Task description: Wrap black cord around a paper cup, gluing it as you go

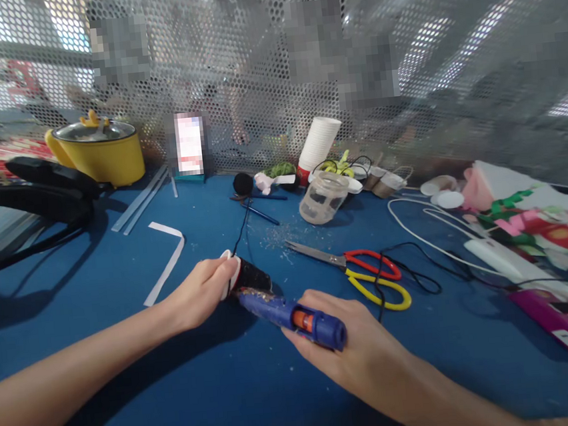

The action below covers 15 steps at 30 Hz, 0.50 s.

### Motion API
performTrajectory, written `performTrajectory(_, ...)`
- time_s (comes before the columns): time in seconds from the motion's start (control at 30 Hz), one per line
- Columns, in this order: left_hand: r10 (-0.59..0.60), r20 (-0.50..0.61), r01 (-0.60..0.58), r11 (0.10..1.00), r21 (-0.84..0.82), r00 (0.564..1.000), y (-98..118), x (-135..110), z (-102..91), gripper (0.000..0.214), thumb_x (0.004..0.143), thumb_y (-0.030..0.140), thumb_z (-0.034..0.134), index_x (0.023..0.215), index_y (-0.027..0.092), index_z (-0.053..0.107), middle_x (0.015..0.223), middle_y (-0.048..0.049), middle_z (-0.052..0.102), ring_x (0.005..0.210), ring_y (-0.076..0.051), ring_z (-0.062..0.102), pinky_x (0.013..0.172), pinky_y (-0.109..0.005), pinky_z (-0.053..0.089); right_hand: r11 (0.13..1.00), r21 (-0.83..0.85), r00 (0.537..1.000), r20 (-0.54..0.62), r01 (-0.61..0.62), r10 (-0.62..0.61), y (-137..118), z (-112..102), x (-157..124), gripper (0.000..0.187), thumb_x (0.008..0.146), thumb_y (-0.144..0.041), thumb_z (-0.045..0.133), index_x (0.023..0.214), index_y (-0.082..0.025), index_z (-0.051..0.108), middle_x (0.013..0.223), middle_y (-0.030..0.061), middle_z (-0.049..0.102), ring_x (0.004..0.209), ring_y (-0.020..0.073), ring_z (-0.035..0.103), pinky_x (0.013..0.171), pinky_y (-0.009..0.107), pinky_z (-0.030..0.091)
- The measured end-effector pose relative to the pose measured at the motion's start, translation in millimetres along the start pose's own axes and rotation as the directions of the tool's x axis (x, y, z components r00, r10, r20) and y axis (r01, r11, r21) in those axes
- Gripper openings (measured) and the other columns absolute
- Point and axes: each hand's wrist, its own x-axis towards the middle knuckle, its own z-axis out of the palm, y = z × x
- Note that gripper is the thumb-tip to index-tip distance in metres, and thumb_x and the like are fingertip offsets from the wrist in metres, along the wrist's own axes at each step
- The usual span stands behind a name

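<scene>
The left hand [211, 287] is closed just left of the frame's centre, with the white rim of a dark cup [256, 277] pinched between thumb and fingers. The cup is held tilted on its side, its narrower end pointed right. By the right hand [360, 346], right of centre in the lower half, a blue glue gun [273, 310] is gripped with the fingers wrapped beneath it. Its nozzle is aimed left at the cup's side; whether the two are touching cannot be told. From the cup's rim a black cord [241, 236] is stretched up to a black ball [243, 184] near the centre of the frame.

To the right of the cup, scissors [339, 260] with red and yellow handles are laid partly open on the blue table [181, 397]. Above them a clear plastic jar [320, 203] is seen, with a leaning stack of white cups [321, 141] behind it. A bent white strip [170, 263] is laid left of centre. In the upper left a yellow pot [113, 159] is placed, covered by a glass lid [92, 131]. At the right edge a purple power strip [566, 323] is seen.
</scene>
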Motion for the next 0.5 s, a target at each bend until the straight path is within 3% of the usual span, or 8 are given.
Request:
performTrajectory(0.17, -0.004, -0.001, 0.004, 1.000, 0.019, 1.000, 2.4, -0.1, -0.3, 0.038, 0.083, 0.038, 0.023, 0.061, 0.016, 0.043, 0.056, 0.0041, 0.038, 0.055, -0.010, 0.035, 0.056, -0.025, 0.034, 1.000, -0.020, 1.000, 0.002, -0.003, 0.003, 0.3, 1.0, -0.5, 0.018, 0.071, -0.018, 0.050, 0.058, -0.020, 0.038, 0.056, -0.0036, 0.045, 0.046, 0.0090, 0.040, 0.044, 0.020, 0.032)
performTrajectory(0.37, 0.027, -0.004, -0.027, 0.999, 0.041, 1.000, 0.9, -1.0, -1.4, 0.041, 0.084, 0.039, 0.022, 0.060, 0.015, 0.047, 0.055, 0.0036, 0.042, 0.055, -0.011, 0.037, 0.060, -0.026, 0.037, 0.964, 0.214, 0.985, -0.029, -0.158, 0.168, 2.5, -5.6, 6.4, 0.017, 0.072, -0.029, 0.052, 0.060, -0.019, 0.046, 0.052, -0.0026, 0.049, 0.046, 0.0105, 0.046, 0.044, 0.021, 0.038)
performTrajectory(0.5, 0.070, -0.008, -0.069, 0.995, 0.076, 0.998, -0.4, -1.3, -1.3, 0.044, 0.084, 0.037, 0.021, 0.062, 0.015, 0.053, 0.057, 0.0016, 0.050, 0.056, -0.012, 0.042, 0.061, -0.027, 0.040, 0.914, 0.313, 0.964, 0.028, -0.258, 0.263, 3.8, -11.9, 11.9, 0.018, 0.071, -0.032, 0.052, 0.059, -0.019, 0.048, 0.040, -0.0050, 0.043, 0.038, 0.0106, 0.045, 0.040, 0.022, 0.039)
